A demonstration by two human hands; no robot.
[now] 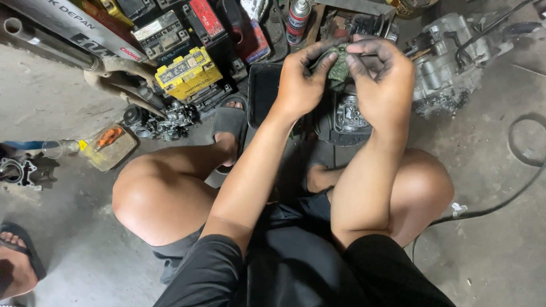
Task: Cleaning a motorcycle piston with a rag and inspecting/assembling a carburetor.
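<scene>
From the head view, a person squats on a concrete floor (500,250), knees spread, both grimy hands raised together in front. The left hand (298,82) and the right hand (382,77) meet around a small green scouring pad (339,65), fingers curled and pinching it from either side; the left thumb and forefinger press on its left edge, the right fingers close over its right edge. The pad is held up in the air, above a black tray (263,91) that lies on the floor just beyond the feet. In the tray, right below the right hand, sits a grey metal carburettor body (350,116).

To the far right, near the right hand, stands a bare engine block (449,62). At the far middle a spray can (297,20) stands upright. To the far left lies a yellow battery (187,73), with another carburettor (165,122) nearer. At the left, a shallow container with an orange tool (110,146) rests on the floor. A black cable (512,193) curls at the right. Another person's sandalled foot (17,258) shows at the near left edge.
</scene>
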